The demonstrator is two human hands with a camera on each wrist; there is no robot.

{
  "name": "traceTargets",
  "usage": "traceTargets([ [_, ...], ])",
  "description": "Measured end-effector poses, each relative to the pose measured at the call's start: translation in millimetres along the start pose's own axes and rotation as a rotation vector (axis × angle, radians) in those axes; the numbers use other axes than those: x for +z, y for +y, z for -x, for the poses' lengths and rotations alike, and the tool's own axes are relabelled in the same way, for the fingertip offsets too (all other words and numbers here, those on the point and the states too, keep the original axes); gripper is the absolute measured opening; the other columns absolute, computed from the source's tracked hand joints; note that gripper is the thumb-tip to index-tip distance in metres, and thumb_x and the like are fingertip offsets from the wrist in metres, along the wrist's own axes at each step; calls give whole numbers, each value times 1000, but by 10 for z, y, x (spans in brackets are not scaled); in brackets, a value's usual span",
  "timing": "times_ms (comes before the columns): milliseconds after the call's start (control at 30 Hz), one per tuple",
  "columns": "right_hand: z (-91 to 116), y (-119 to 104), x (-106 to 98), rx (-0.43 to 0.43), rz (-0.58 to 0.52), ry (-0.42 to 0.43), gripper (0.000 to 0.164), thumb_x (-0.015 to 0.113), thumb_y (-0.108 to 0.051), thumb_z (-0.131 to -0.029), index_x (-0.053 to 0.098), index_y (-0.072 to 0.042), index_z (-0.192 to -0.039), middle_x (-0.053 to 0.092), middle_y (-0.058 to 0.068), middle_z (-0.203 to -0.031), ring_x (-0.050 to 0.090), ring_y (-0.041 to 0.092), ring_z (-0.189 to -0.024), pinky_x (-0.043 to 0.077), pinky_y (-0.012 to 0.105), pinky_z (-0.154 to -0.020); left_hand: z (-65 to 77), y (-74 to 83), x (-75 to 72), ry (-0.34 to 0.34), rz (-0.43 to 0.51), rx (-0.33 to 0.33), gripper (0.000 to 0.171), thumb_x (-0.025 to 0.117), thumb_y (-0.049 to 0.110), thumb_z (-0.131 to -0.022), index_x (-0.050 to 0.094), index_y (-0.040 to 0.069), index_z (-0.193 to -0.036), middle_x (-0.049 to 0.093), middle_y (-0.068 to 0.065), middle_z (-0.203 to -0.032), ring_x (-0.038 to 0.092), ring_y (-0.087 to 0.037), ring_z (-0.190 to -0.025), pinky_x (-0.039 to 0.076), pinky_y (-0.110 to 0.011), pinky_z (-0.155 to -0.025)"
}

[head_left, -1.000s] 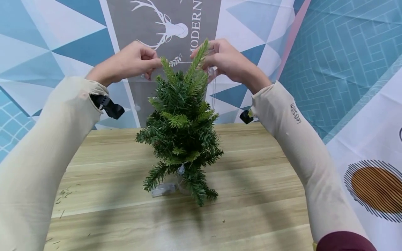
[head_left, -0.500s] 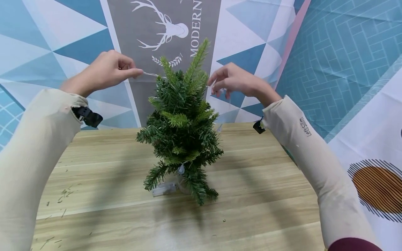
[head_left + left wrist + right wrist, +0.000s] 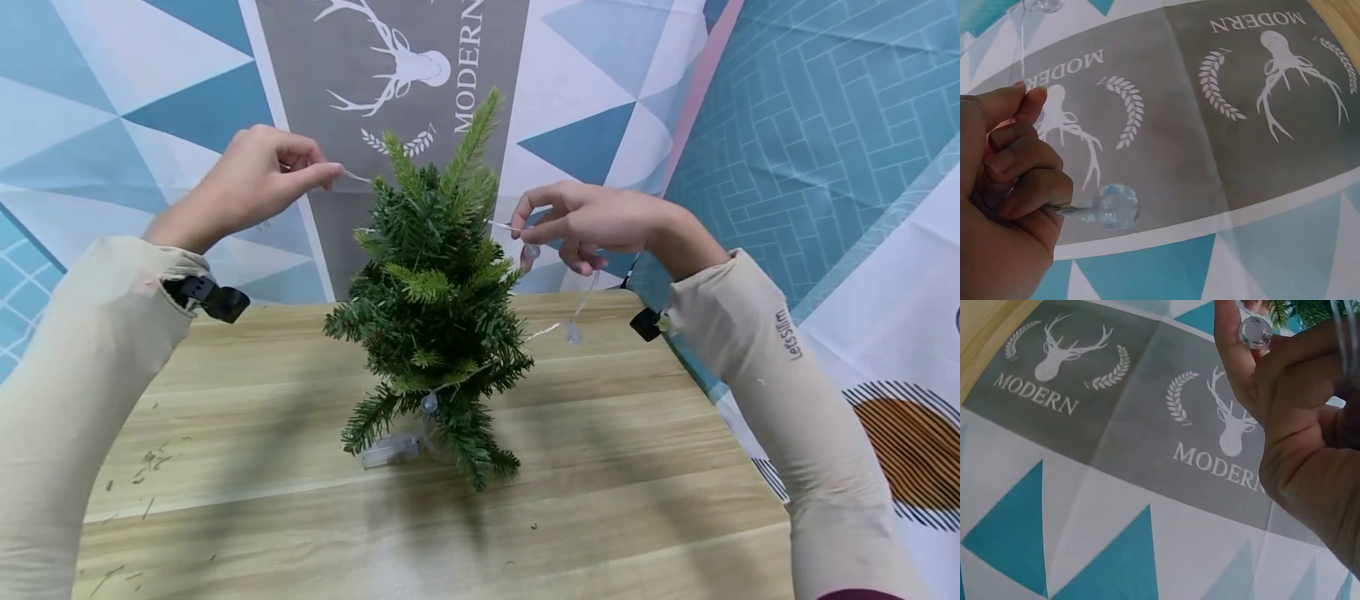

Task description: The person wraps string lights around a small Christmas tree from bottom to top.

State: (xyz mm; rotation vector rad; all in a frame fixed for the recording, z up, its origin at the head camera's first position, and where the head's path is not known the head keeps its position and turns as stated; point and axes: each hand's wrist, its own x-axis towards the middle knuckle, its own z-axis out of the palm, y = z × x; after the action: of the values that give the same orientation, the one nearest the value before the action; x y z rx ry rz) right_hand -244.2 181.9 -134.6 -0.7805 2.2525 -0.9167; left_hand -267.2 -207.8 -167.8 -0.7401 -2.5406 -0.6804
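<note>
A small artificial Christmas tree (image 3: 431, 308) stands upright on the wooden table. Left of its top, my left hand (image 3: 251, 179) pinches a clear string of lights between thumb and forefinger. A round clear bulb (image 3: 1116, 206) sticks out past the curled fingers of that hand (image 3: 1013, 169) in the left wrist view. My right hand (image 3: 600, 223), right of the tree, pinches the same kind of string, with a bulb (image 3: 1255, 332) at its fingertips in the right wrist view. Another bulb (image 3: 573, 333) dangles below that hand. Foliage hides the string's run between the hands.
A clear plastic box (image 3: 391, 451) lies at the tree's base beside a low bulb (image 3: 429, 402). Fallen needles (image 3: 150, 462) are scattered on the table's left side. A patterned cloth with a deer print (image 3: 412, 67) hangs close behind the table.
Both hands have spread apart from behind the treetop, left hand leftward, right hand rightward and down. The string is drawn out on both sides, and a loop with a bulb now shows at right.
</note>
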Motion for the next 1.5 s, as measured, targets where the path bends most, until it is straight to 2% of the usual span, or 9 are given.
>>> traceTargets([
  [200,-60,201,105,43,72,-55,34,46,-19,-107,44,-10,-139,65,15,-117,61,30,-59,48,39,-44,84,-70,82,-46,0,9,31,60,35,-100,73,12,-84,51,-4,-59,37,-14,-47,31,-27,-47],
  [400,-178,433,257,86,-10,-94,52,48,-20,-106,26,-9,-153,64,20,-118,66,34,-66,52,39,-48,199,-117,121,-91,-1,-8,33,58,38,-101,71,13,-83,46,-5,-56,37,-16,-46,31,-29,-47],
  [533,-311,549,355,25,-63,-70,26,46,-14,-106,46,1,-127,63,23,-108,67,36,-70,57,45,-53,294,-180,125,-105,-19,-16,33,58,37,-101,71,14,-83,46,-5,-55,38,-18,-44,33,-30,-45],
  [667,-359,604,372,-54,-59,-23,15,49,-11,-104,51,3,-100,64,19,-90,58,26,-55,52,39,-45,395,-269,132,-97,-30,-35,31,59,36,-101,71,14,-82,48,-5,-56,37,-18,-46,31,-30,-47],
  [800,-249,546,281,-90,-104,-28,19,49,-11,-103,54,0,-118,60,16,-82,42,17,-46,37,32,-38,480,-319,110,-94,-28,-42,30,59,36,-101,71,16,-81,51,-4,-57,38,-18,-48,31,-30,-49],
  [933,-154,446,192,-111,-193,-9,33,47,-12,-105,47,-2,-137,59,12,-80,43,18,-46,37,34,-38,555,-335,60,-99,-18,-42,29,59,34,-101,71,16,-81,50,-4,-58,38,-17,-49,31,-30,-48],
  [1100,-242,449,222,-100,-196,61,31,50,-10,-104,50,-3,-134,60,13,-79,50,19,-50,45,33,-42,637,-388,53,-95,-14,-52,26,61,31,-100,71,16,-81,49,-2,-57,37,-15,-49,30,-30,-47],
  [1333,-413,663,399,-71,-162,17,5,50,-4,-101,51,0,-99,63,15,-80,53,23,-55,48,38,-47,776,-460,111,-115,-15,-101,25,63,33,-99,71,18,-80,49,-2,-56,36,-15,-48,30,-30,-45],
  [1500,-326,694,383,-145,-221,68,18,48,-4,-101,54,1,-118,62,11,-76,41,18,-45,34,31,-39,891,-472,84,-104,32,-130,24,64,33,-99,72,19,-81,53,-3,-60,38,-17,-51,30,-31,-48],
])
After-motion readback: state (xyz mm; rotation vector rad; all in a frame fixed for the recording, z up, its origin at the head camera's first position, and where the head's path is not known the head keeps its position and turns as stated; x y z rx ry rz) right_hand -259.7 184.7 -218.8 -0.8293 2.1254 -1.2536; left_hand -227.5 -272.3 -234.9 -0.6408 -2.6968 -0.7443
